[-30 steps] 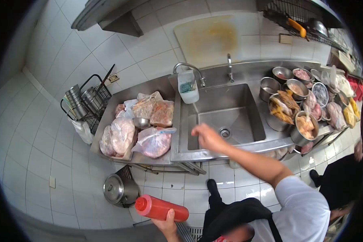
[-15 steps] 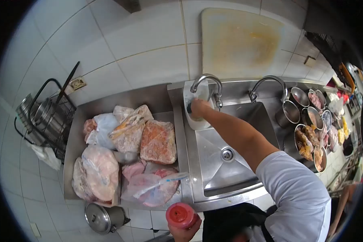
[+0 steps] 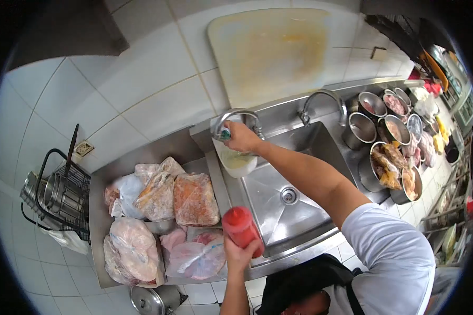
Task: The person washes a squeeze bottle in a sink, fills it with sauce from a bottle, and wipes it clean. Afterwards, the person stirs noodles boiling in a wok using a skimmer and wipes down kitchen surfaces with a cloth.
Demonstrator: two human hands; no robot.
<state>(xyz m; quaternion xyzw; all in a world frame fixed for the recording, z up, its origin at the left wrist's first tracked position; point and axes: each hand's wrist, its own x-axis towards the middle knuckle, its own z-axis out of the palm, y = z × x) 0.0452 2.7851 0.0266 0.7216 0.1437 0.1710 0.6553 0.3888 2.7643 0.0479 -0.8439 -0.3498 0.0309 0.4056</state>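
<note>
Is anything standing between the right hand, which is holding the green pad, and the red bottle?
Yes: the near end of the white tub lies between the right hand and the bottle. The faucet arches close over this hand, so it would probably hinder a straight lift. Past the tub, nothing visible blocks the way.

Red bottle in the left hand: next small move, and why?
I'd probably bring the green scrubber to the red bottle: the right hand holds the scrubber at the white tub, the left hand holds the bottle by the sink, and the two are apart.
</note>
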